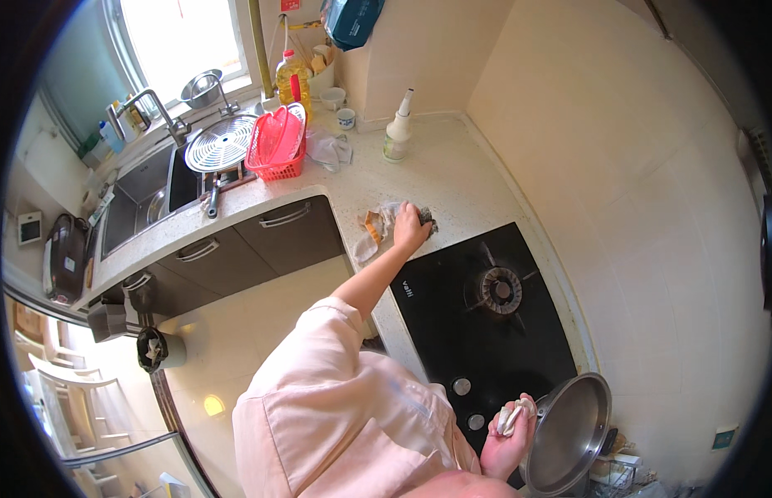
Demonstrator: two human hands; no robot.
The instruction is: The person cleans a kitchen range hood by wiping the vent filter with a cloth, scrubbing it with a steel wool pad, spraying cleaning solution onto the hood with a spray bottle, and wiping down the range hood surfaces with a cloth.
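Observation:
My left hand (411, 227) reaches across to the pale speckled countertop (479, 168), its fingers around a dark steel wool scrubber (428, 218). Crumpled white tissues (366, 246) and an orange strip (373, 228) lie beside that hand. My right hand (501, 445) is raised over the stove's near right part, closed around a crumpled white tissue or cloth (515, 417). Just beyond it a steel pan (566, 436) stands tilted; whether the hand touches it, I cannot tell. The black gas stove (442, 311) shows one bare burner (501, 291).
A white spray bottle (396, 134) stands at the counter's back. Left of it are a red plastic basket (277, 149), an oil bottle (292, 81), a small cup (345, 118) and a sink (137, 199). A bin (165, 350) stands on the floor.

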